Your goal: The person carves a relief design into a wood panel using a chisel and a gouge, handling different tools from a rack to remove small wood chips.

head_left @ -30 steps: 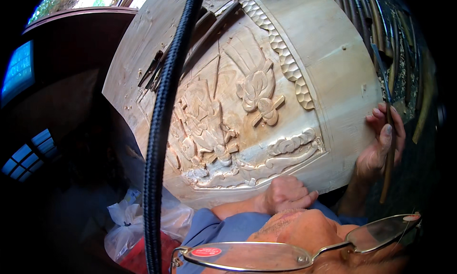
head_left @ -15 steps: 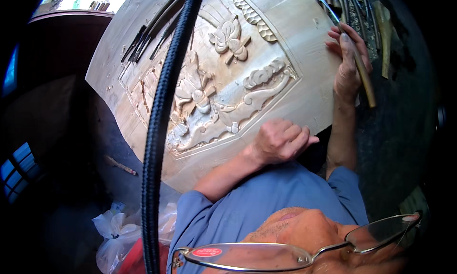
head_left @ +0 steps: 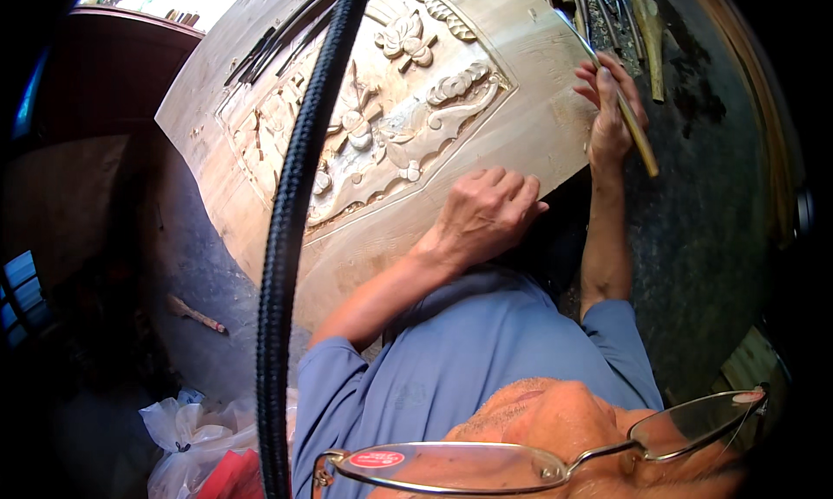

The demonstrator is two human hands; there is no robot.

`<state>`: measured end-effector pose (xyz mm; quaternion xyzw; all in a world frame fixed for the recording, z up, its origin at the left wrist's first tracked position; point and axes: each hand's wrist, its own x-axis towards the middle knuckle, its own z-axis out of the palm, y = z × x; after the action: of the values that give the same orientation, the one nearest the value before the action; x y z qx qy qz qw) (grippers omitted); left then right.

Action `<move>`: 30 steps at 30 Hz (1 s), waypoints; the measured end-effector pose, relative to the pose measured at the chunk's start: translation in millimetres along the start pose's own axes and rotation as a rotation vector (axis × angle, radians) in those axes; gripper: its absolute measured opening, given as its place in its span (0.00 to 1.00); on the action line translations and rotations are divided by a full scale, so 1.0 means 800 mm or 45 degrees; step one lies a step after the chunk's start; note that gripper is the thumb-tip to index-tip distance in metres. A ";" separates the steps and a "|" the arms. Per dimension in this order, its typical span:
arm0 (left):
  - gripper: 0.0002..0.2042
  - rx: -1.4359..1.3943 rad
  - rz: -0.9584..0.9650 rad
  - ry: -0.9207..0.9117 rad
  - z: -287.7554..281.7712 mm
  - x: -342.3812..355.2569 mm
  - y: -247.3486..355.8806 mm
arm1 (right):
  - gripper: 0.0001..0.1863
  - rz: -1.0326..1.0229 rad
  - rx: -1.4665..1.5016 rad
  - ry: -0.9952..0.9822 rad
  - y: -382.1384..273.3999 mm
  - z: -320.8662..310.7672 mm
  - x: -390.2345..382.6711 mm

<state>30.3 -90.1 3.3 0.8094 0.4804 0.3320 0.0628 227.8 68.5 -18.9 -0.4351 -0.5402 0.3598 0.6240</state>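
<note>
A pale wooden panel (head_left: 538, 82) carved in relief with figures and scrollwork lies in front of me. My left hand (head_left: 491, 206) rests on its near edge, curled into a loose fist; nothing shows in it, though its palm is hidden. At the panel's right edge, my right hand (head_left: 614, 117) grips a wood-carving chisel (head_left: 639, 134) by its light wooden handle. The chisel's metal blade slants up and left, toward the other tools. Its handle end points down toward me.
Several dark carving tools (head_left: 252, 58) lie on the panel's far left. More chisels with a pale wooden handle (head_left: 649, 43) among them lie beyond my right hand. A short stick (head_left: 198, 315) is on the floor, left, near a clear plastic bag (head_left: 178, 443). A black braided cable (head_left: 291, 213) crosses the view.
The view has shifted, so the panel sits higher. My left fist has moved slightly farther up onto the panel's edge. The right hand keeps its hold on the chisel.
</note>
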 end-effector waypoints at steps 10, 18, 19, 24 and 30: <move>0.28 0.004 0.076 0.006 -0.039 -0.003 -0.026 | 0.30 -0.249 -0.394 -0.076 -0.079 -0.063 -0.113; 0.42 -0.188 -0.212 0.234 -0.012 0.045 -0.009 | 0.31 -0.153 -0.176 -0.278 -0.069 0.011 -0.115; 0.42 -0.196 -0.217 0.225 -0.007 0.051 -0.014 | 0.30 -0.136 -0.185 -0.281 -0.068 0.016 -0.113; 0.33 -0.029 -0.142 0.396 0.016 0.065 -0.054 | 0.20 -0.158 -0.216 -0.431 -0.077 0.037 -0.047; 0.11 -0.091 -0.028 0.312 0.010 0.067 -0.056 | 0.21 -0.147 -0.157 -0.594 0.000 0.149 0.178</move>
<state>19.3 -21.1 3.7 0.7546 0.4812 0.4446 0.0361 132.3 217.9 37.4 -0.3461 -0.7145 0.3807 0.4741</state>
